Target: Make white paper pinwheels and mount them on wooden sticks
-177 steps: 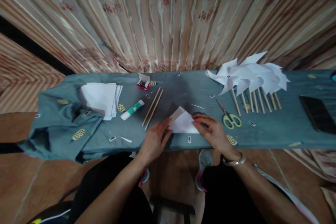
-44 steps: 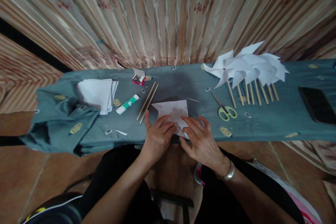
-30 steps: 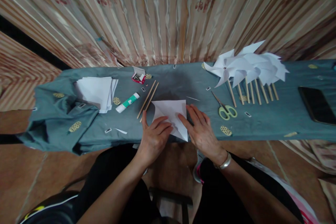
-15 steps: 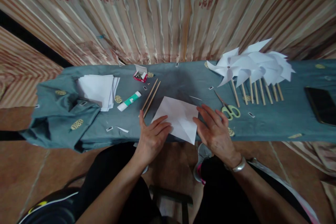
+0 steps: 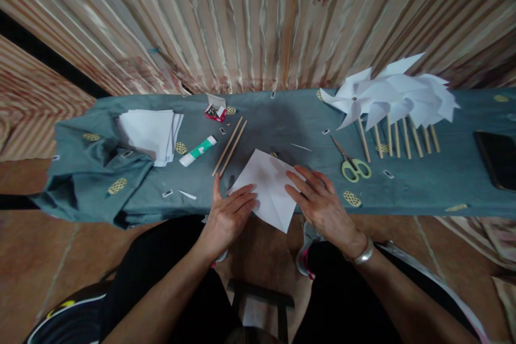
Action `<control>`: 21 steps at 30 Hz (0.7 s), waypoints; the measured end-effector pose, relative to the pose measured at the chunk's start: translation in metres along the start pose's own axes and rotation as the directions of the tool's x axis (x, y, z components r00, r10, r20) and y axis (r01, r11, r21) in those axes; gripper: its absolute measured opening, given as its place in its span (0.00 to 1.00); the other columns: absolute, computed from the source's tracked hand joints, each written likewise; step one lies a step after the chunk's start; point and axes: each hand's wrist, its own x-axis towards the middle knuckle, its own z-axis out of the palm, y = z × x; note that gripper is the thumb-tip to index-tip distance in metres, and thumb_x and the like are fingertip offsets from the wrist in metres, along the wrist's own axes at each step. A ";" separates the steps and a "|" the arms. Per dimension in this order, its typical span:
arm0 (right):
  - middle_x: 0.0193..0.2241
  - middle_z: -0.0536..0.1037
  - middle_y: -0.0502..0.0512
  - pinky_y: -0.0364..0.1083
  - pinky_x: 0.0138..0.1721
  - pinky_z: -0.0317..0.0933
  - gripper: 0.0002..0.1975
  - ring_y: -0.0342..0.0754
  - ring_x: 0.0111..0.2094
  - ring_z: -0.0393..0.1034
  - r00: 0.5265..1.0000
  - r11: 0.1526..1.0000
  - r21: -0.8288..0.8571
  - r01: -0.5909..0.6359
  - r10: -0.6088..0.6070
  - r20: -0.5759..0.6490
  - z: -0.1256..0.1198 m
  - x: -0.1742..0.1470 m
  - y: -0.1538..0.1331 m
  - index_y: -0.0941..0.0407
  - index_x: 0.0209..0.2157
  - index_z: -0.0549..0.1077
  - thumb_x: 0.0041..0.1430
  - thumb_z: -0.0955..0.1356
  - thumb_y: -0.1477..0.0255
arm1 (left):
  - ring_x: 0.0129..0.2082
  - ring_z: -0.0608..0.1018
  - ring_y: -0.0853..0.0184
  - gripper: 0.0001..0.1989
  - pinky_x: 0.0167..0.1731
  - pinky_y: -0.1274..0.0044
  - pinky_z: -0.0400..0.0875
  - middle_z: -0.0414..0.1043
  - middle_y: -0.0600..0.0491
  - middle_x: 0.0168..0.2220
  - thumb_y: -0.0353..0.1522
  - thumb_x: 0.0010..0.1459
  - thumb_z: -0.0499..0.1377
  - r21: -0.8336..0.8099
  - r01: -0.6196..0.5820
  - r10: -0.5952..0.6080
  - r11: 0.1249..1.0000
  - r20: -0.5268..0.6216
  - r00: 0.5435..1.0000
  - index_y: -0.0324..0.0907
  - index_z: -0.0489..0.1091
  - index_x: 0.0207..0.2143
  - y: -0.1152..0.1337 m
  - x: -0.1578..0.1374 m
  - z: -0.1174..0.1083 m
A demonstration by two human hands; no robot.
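Observation:
A white sheet of paper [image 5: 271, 185] with faint creases lies at the table's front edge, one corner jutting over it. My left hand [image 5: 229, 212] rests its outstretched fingers on the paper's left side. On the opposite side, the fingers of my right hand [image 5: 320, 201] lie spread over the right edge of the sheet. Two wooden sticks [image 5: 230, 148] lie just beyond my left hand. Scissors with green handles [image 5: 352, 166] are to the right of the paper, past my right hand. A thin paper sliver [image 5: 301, 147] lies behind the sheet.
A stack of white paper [image 5: 147, 131], a glue stick [image 5: 198, 151] and an open red box of small metal pins [image 5: 215, 111] occupy the left side. Several white paper pinwheels [image 5: 395, 98] on sticks overlap at the right. A black phone [image 5: 495, 158] lies farther right on the green tablecloth [image 5: 427, 188].
The paper has turned slightly and shifted toward me and left. My right hand has moved left with it, its fingers now farther over the sheet.

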 end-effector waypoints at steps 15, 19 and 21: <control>0.38 0.82 0.54 0.50 0.45 0.69 0.10 0.50 0.41 0.75 0.931 0.697 0.623 -0.356 0.324 0.169 0.003 0.005 0.017 0.52 0.38 0.79 0.65 0.65 0.66 | 0.38 0.79 0.66 0.08 0.59 0.60 0.59 0.81 0.54 0.37 0.32 0.65 0.56 -0.064 0.269 -0.264 0.961 0.082 0.961 0.44 0.76 0.41 -0.014 -0.005 -0.006; 0.38 0.81 0.55 0.50 0.44 0.68 0.10 0.50 0.40 0.75 0.872 0.619 0.644 -0.450 0.461 0.166 0.011 0.009 0.014 0.53 0.37 0.79 0.64 0.66 0.65 | 0.33 0.78 0.67 0.09 0.52 0.64 0.65 0.79 0.54 0.32 0.33 0.65 0.57 -0.075 0.315 -0.315 0.946 0.021 0.949 0.42 0.75 0.43 -0.020 -0.003 -0.001; 0.39 0.81 0.56 0.51 0.45 0.68 0.10 0.51 0.42 0.75 0.846 0.604 0.638 -0.478 0.511 0.150 0.015 0.012 0.011 0.54 0.37 0.78 0.64 0.66 0.65 | 0.32 0.78 0.66 0.11 0.49 0.65 0.67 0.78 0.53 0.31 0.33 0.64 0.57 -0.070 0.328 -0.328 0.942 0.007 0.945 0.41 0.72 0.47 -0.022 -0.001 0.000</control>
